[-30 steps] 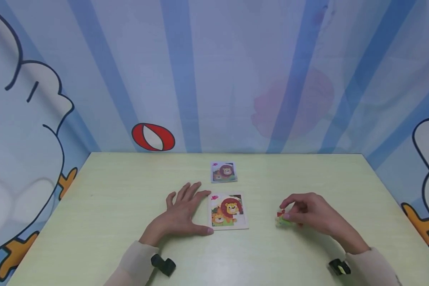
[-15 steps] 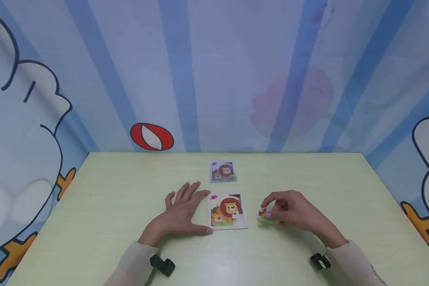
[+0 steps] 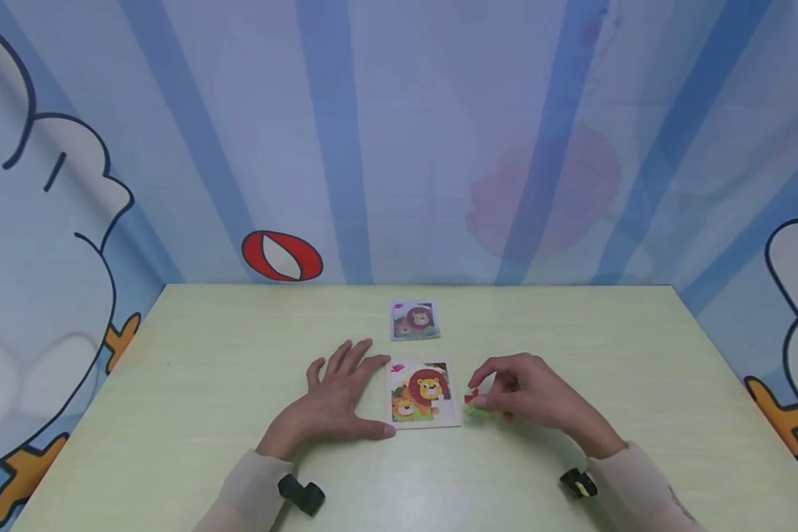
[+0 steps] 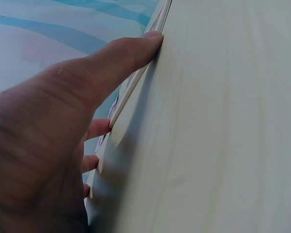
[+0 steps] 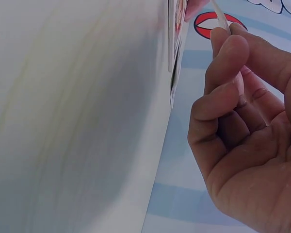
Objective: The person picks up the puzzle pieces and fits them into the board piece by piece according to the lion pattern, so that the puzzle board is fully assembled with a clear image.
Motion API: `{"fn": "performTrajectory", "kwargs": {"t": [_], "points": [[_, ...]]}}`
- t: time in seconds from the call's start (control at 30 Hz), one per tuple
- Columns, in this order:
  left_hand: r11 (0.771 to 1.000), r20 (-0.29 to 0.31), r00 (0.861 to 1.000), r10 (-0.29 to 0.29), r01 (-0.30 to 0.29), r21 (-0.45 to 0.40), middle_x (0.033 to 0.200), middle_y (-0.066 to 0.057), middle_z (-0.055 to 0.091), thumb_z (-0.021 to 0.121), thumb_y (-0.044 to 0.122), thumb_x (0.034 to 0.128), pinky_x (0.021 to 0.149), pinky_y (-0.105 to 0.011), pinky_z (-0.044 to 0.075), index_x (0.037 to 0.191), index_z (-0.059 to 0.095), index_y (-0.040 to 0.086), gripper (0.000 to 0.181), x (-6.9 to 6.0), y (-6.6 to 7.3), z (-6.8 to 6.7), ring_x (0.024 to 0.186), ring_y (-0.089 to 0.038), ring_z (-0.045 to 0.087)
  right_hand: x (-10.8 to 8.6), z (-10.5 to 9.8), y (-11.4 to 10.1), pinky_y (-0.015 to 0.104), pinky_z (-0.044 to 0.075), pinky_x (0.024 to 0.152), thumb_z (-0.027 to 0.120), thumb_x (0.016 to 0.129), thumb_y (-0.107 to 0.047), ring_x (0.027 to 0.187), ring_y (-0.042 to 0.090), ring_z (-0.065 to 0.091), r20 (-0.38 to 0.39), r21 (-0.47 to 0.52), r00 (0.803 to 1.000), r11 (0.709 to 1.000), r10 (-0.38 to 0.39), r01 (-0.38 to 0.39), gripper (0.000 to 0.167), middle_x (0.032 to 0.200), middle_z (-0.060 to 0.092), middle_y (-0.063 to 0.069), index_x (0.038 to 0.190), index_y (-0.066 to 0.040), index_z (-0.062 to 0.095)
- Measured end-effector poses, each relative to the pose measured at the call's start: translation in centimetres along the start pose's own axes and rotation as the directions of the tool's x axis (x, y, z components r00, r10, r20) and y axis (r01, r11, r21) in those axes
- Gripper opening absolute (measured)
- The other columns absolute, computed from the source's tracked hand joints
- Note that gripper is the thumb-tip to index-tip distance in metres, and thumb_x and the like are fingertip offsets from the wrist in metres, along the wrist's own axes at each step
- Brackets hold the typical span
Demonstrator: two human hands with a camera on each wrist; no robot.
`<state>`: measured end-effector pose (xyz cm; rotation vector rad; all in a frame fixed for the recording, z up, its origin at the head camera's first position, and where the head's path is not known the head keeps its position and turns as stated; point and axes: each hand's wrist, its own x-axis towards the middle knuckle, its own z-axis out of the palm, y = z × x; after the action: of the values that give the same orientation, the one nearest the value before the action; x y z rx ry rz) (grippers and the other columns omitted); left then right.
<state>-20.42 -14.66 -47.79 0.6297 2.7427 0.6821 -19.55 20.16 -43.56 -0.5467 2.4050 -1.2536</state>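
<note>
A jigsaw puzzle (image 3: pixel 420 397) of a lion and a smaller animal lies flat on the table, with a pale gap at its lower right. My left hand (image 3: pixel 335 403) is spread beside it, thumb and index fingertip touching the left side of its frame. Just off the frame's right edge, my right hand (image 3: pixel 528 395) pinches a green and red puzzle piece (image 3: pixel 473 411) between thumb and fingers. In the right wrist view the piece (image 5: pixel 220 15) shows as a thin edge between the fingertips, partly hidden.
Behind the puzzle lies a smaller picture card (image 3: pixel 415 321) with the same lion scene. The pale wooden table (image 3: pixel 239 332) ends at a blue striped backdrop (image 3: pixel 412 148). A dark wrist device (image 3: pixel 302 494) sits at the left sleeve, another (image 3: pixel 578 484) at the right.
My right hand has moved left with the puzzle piece, from well right of the puzzle to close beside its frame. The left hand stays in place.
</note>
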Motion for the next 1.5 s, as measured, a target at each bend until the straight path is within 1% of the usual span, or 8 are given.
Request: {"fn": "performTrajectory", "kwargs": {"t": [0.13, 0.37, 0.67, 0.8, 1.03, 1.13, 1.3, 1.5], "points": [[1.0, 0.0, 1.0, 0.0, 0.0, -0.002, 0.182, -0.008, 0.014, 0.084, 0.067, 0.0774, 0.124, -0.08, 0.006, 0.165, 0.038, 0.031, 0.106, -0.1, 0.0, 0.0, 0.169, -0.043, 0.005, 0.2, 0.3, -0.1, 0.026, 0.045, 0.052, 0.08, 0.098, -0.02, 0.056, 0.029, 0.062, 0.006, 0.009, 1.0, 1.0, -0.001, 0.001, 0.015, 0.073, 0.07, 0.019, 0.111, -0.013, 0.077], [1.0, 0.0, 1.0, 0.0, 0.0, 0.004, 0.183, -0.007, 0.013, 0.084, 0.067, 0.0779, 0.124, -0.08, 0.006, 0.166, 0.037, 0.031, 0.106, -0.1, 0.0, 0.0, 0.169, -0.042, 0.004, 0.7, 0.9, -0.2, 0.026, 0.042, 0.051, 0.08, 0.098, -0.021, 0.055, 0.025, 0.061, 0.015, 0.007, 1.0, 1.0, 0.009, -0.009, 0.015, 0.071, 0.069, 0.017, 0.111, -0.013, 0.078], [1.0, -0.003, 1.0, 0.004, -0.004, -0.004, 0.183, -0.008, 0.013, 0.085, 0.067, 0.0778, 0.124, -0.08, 0.006, 0.166, 0.038, 0.031, 0.106, -0.1, 0.2, -0.1, 0.169, -0.042, 0.004, 1.5, 1.3, -0.7, 0.025, 0.039, 0.051, 0.08, 0.097, -0.021, 0.053, 0.022, 0.06, 0.026, 0.004, 1.0, 1.0, 0.006, -0.006, 0.016, 0.064, 0.066, 0.007, 0.112, -0.013, 0.078], [1.0, -0.001, 1.0, 0.004, -0.004, 0.003, 0.183, -0.008, 0.013, 0.084, 0.068, 0.078, 0.124, -0.08, 0.006, 0.166, 0.038, 0.031, 0.106, 0.0, 0.1, -0.1, 0.169, -0.042, 0.004, 2.0, 1.5, -0.9, 0.025, 0.038, 0.051, 0.08, 0.097, -0.02, 0.053, 0.021, 0.059, 0.026, 0.01, 1.0, 1.0, 0.003, -0.003, 0.016, 0.062, 0.064, 0.005, 0.111, -0.014, 0.079], [1.0, -0.004, 1.0, 0.008, -0.008, 0.008, 0.183, -0.008, 0.014, 0.084, 0.068, 0.0779, 0.124, -0.08, 0.007, 0.166, 0.038, 0.031, 0.106, 0.1, 0.0, 0.0, 0.169, -0.042, 0.005, 2.7, 1.9, -0.7, 0.024, 0.038, 0.051, 0.081, 0.097, -0.019, 0.051, 0.018, 0.06, 0.033, 0.01, 0.999, 1.0, -0.003, 0.003, 0.015, 0.061, 0.066, 0.006, 0.111, -0.014, 0.079], [1.0, -0.005, 1.0, 0.011, -0.011, 0.004, 0.183, -0.008, 0.014, 0.084, 0.068, 0.0777, 0.124, -0.08, 0.007, 0.165, 0.038, 0.03, 0.106, 0.1, 0.0, 0.0, 0.169, -0.042, 0.005, 3.0, 2.0, -0.5, 0.024, 0.04, 0.051, 0.082, 0.096, -0.019, 0.051, 0.019, 0.061, 0.038, 0.014, 0.999, 1.0, 0.007, -0.008, 0.017, 0.062, 0.067, 0.008, 0.112, -0.013, 0.079], [1.0, -0.003, 1.0, 0.008, -0.008, -0.007, 0.182, -0.008, 0.014, 0.085, 0.068, 0.0774, 0.124, -0.08, 0.006, 0.165, 0.039, 0.03, 0.106, 0.1, -0.1, 0.0, 0.169, -0.042, 0.005, 3.2, 2.3, -0.4, 0.024, 0.04, 0.05, 0.082, 0.096, -0.02, 0.05, 0.021, 0.061, 0.046, 0.014, 0.999, 1.0, 0.004, -0.004, 0.017, 0.063, 0.067, 0.012, 0.111, -0.012, 0.079], [1.0, -0.001, 1.0, 0.001, -0.001, -0.002, 0.183, -0.008, 0.014, 0.085, 0.068, 0.077, 0.124, -0.08, 0.007, 0.165, 0.039, 0.03, 0.107, 0.1, -0.1, 0.0, 0.169, -0.042, 0.005, 3.4, 2.6, -0.6, 0.024, 0.039, 0.051, 0.082, 0.096, -0.02, 0.049, 0.018, 0.059, 0.049, -0.001, 0.999, 1.0, 0.017, -0.017, 0.014, 0.061, 0.066, 0.007, 0.109, -0.014, 0.079]]}}
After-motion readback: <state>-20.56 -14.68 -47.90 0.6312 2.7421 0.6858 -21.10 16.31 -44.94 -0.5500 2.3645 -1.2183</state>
